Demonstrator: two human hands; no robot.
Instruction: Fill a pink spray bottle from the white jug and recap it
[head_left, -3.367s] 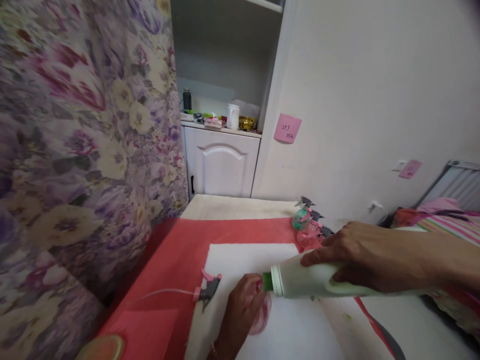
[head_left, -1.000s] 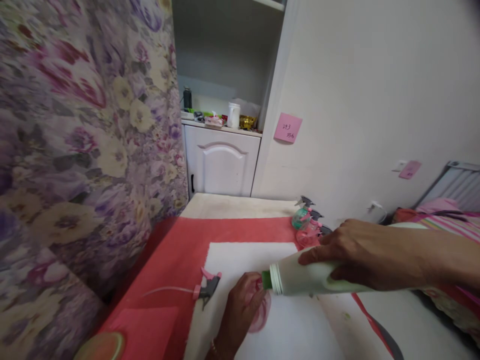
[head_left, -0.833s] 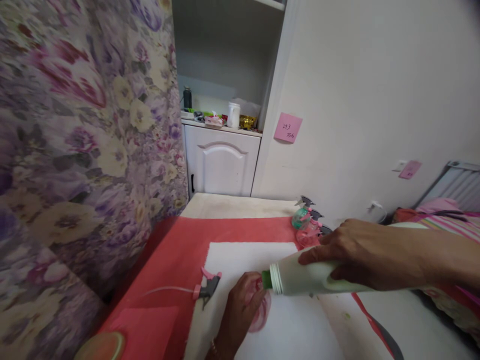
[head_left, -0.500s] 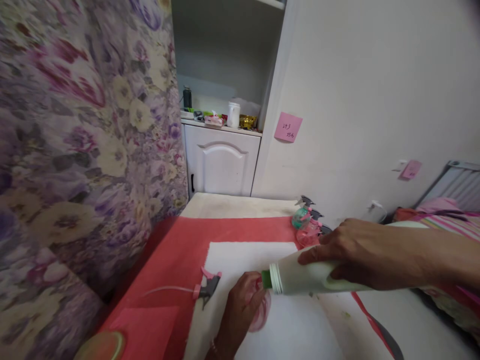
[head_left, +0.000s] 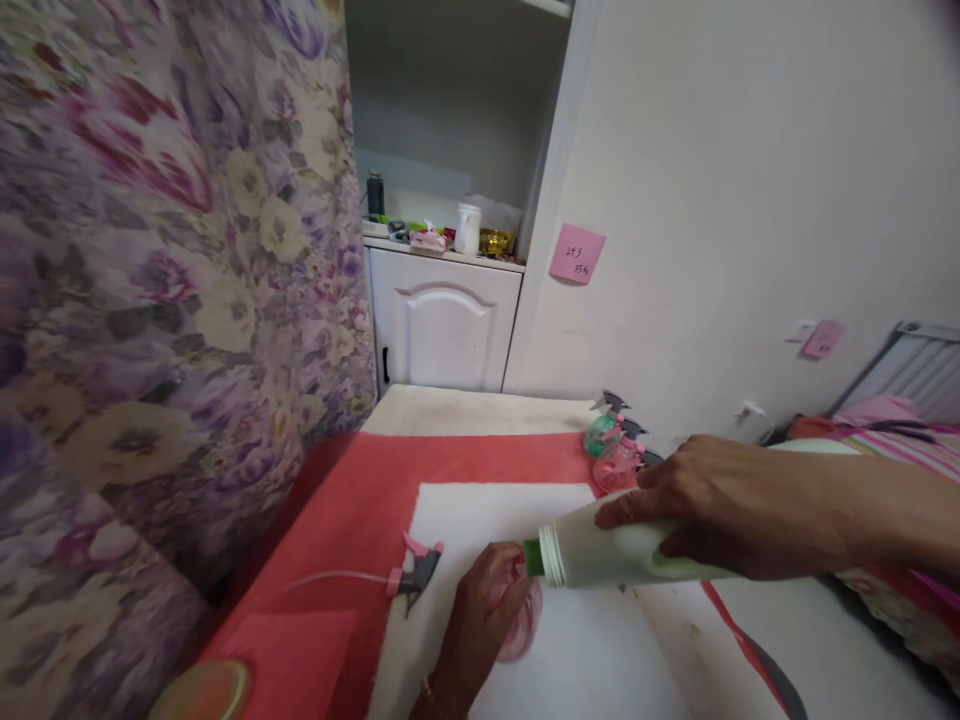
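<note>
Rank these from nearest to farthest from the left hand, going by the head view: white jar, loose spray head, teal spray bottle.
From the left hand:
1. Loose spray head: to its left.
2. Teal spray bottle: ahead, to its right.
3. White jar: far ahead, on the cabinet.

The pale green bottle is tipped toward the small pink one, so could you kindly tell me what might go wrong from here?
The mouth of the pink bottle is hidden behind the left hand, so any liquid leaving the green tip could miss and wet the white sheet. The right hand holds the pale green bottle nearly level; if it slipped, it might knock the pink bottle over.
</note>
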